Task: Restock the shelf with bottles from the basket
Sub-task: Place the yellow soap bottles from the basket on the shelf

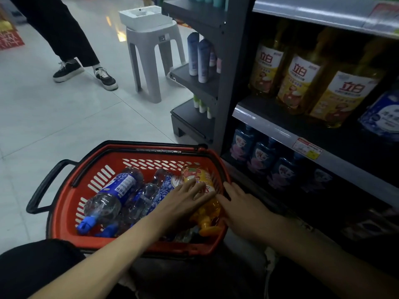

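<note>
Reaching into the basket [149, 148], I have my left grip [185, 197] laid flat on the yellow bottle [199, 174], fingers straight and spread over its label, not curled round it. My right grip [241, 203] sits at the basket's right rim, fingers straight too, their tips touching or just beside that bottle; I cannot tell which. Neither grip is pinching anything.

The yellow bottle lies on its side against the basket's right wall, its orange pump end pointing toward the near rim. To the left of it in the basket lie several clear bottles with blue labels [117, 187], heaped on one another, blue caps toward the near-left corner.

The shelf [269, 124] stands just right of the basket. On the level above the basket's rim stand matching yellow bottles on the shelf [302, 83], and the level beside the basket holds dark blue bottles [263, 157].

As I judge it, the restocking is far from finished: the basket holds a good load, and nothing is lifted out at this moment. The step in hand is taking hold of the yellow bottle; every bottle in the basket is yet to go up.
</note>
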### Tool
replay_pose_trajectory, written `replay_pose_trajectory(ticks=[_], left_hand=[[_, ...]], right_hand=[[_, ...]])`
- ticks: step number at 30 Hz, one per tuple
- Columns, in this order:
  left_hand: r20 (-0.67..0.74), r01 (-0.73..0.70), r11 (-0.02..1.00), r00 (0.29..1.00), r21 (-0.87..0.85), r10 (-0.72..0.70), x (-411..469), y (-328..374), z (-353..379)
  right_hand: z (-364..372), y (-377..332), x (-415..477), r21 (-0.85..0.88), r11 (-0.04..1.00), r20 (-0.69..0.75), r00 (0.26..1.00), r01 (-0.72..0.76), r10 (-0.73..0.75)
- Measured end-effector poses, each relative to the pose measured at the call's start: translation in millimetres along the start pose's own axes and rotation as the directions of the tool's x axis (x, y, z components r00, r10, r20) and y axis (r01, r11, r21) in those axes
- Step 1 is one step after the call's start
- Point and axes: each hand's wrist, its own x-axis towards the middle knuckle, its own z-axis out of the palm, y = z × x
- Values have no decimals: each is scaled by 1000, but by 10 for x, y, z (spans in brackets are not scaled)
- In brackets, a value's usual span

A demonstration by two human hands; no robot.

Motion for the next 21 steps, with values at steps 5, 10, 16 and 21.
replay_pose_trajectory(ticks=[5,10,16,21], left_hand=[[-92,-59,995,994,-77,52,-52,-10,105],[-148,-40,993,989,-107,24,-92,-1,81],[-316,-25,958,946,-287,-70,-159,-92,-6],[-314,34,584,817,-811,-484,-215,117,-264]], right_hand=[[18,56,-20,17,999,-9,999,-31,31],[0,121,-29,48,997,-7,998,-60,61],[-116,258,-173,79,995,108,993,-53,45],[-122,256,-229,110,993,95,995,-51,41]])
